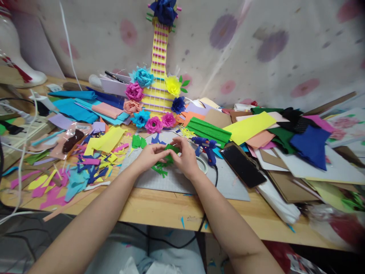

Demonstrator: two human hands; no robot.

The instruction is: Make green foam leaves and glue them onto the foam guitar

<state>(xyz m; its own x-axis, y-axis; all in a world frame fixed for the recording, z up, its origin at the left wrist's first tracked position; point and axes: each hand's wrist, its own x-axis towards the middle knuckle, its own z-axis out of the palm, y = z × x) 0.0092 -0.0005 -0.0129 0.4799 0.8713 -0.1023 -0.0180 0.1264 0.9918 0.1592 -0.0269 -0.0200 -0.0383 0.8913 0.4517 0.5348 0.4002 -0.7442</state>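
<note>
Over the grey board (182, 185), my left hand (150, 155) and my right hand (186, 159) meet with bent fingers on a piece of green crepe paper (159, 169). Part of the paper is hidden behind my fingers; its fringed lower end hangs below them. Another green paper piece (138, 141) lies just left of my left hand. A blue glue gun (209, 147) rests right of my right hand. Next to that hand is a roll of pale tape (203, 166), partly covered by it.
A yellow paper guitar (159, 72) trimmed with paper flowers leans against the curtain. Colourful paper scraps (94, 161) spread on the left. A phone (242, 166) and stacked paper and card (302, 163) lie on the right. The glue gun's black cord (216, 180) crosses the table edge.
</note>
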